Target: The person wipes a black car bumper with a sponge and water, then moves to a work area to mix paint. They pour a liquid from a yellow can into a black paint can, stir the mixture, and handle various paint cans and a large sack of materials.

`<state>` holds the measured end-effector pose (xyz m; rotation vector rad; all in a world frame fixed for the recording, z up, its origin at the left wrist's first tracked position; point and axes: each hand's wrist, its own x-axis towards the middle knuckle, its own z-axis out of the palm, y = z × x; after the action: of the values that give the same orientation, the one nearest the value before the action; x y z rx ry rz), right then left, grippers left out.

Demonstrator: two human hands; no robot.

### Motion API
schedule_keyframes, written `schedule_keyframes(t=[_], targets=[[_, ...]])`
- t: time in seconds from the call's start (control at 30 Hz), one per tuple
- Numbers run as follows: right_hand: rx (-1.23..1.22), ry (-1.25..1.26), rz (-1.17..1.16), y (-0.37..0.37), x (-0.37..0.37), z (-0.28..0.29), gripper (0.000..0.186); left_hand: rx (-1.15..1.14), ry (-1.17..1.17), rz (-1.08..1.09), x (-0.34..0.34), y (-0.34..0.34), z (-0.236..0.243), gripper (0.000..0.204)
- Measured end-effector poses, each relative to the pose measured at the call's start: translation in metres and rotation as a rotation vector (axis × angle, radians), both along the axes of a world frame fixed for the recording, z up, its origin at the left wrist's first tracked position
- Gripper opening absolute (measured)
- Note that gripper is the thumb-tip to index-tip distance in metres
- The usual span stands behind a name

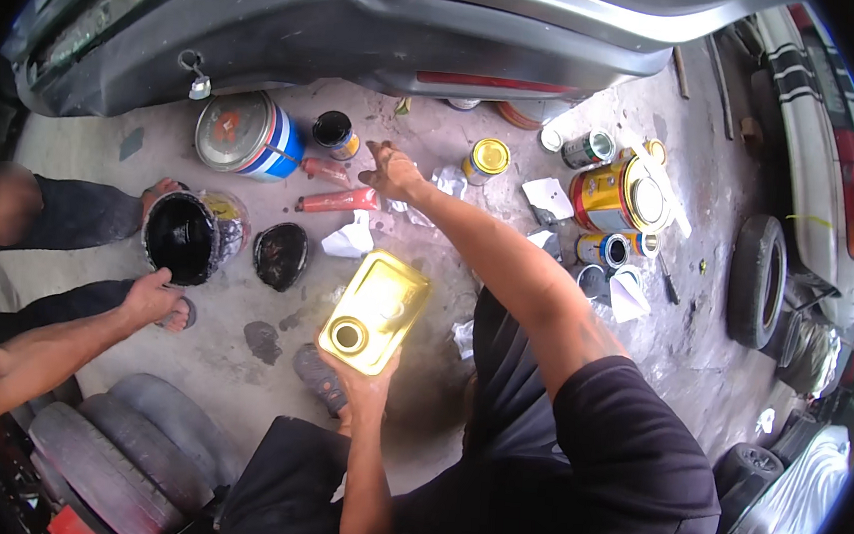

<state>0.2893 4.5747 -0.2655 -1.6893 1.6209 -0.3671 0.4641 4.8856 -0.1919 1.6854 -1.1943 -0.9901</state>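
Note:
My left hand [366, 371] grips a gold rectangular tin [381, 302] from its near end, low in front of me. The tin's top faces up, with a round dark-ringed opening at its near left corner. Stretched far forward over the floor, my right hand [394, 172] has its fingers apart and nothing visible in them. Closest to it is a small can with a black top [334, 131], just beyond its fingertips to the left. Below that hand lie a red tube [338, 200] and crumpled clear plastic [448, 181].
A co-worker's hand [151, 295] holds a tilted bucket of black liquid [162, 218] at left; a black-smeared lid [280, 255] lies beside it. Paint cans, including a large yellow one [603, 199], stand right. A car bumper [364, 46] overhangs the far side; tyres [116, 463] lie near left.

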Motion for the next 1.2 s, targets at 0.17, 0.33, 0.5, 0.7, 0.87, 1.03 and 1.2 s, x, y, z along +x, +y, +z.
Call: schedule_keyframes(t=[0.17, 0.33, 0.5, 0.7, 0.87, 1.03, 1.2], targets=[[0.210, -0.997, -0.145, 0.043, -0.032, 0.048, 0.057, 0.214, -0.122, -0.061, -0.010, -0.004, 0.042, 0.119], [-0.074, -0.741, 0.064, 0.096, -0.044, 0.059, 0.049, 0.260, 0.116, -0.048, 0.034, 0.024, -0.015, 0.113], [-0.176, -0.423, 0.034, 0.141, -0.051, 0.090, 0.060, 0.528, 0.141, 0.067, 0.019, 0.025, 0.034, 0.100], [0.034, -0.303, -0.079, 0.126, -0.091, 0.092, 0.054, 0.662, -0.434, -0.621, 0.022, 0.008, 0.099, 0.061], [-0.127, -0.366, -0.087, 0.130, -0.073, 0.061, 0.045, 0.595, -0.398, -0.954, 0.035, -0.008, 0.174, 0.054], [-0.071, -0.493, -0.080, 0.146, -0.058, 0.093, 0.043, 0.594, -0.376, -0.956, 0.041, -0.039, 0.195, 0.045], [0.124, -0.765, -0.204, 0.142, -0.067, 0.097, 0.054, 0.475, -0.376, -1.001, 0.033, -0.032, 0.182, 0.042]])
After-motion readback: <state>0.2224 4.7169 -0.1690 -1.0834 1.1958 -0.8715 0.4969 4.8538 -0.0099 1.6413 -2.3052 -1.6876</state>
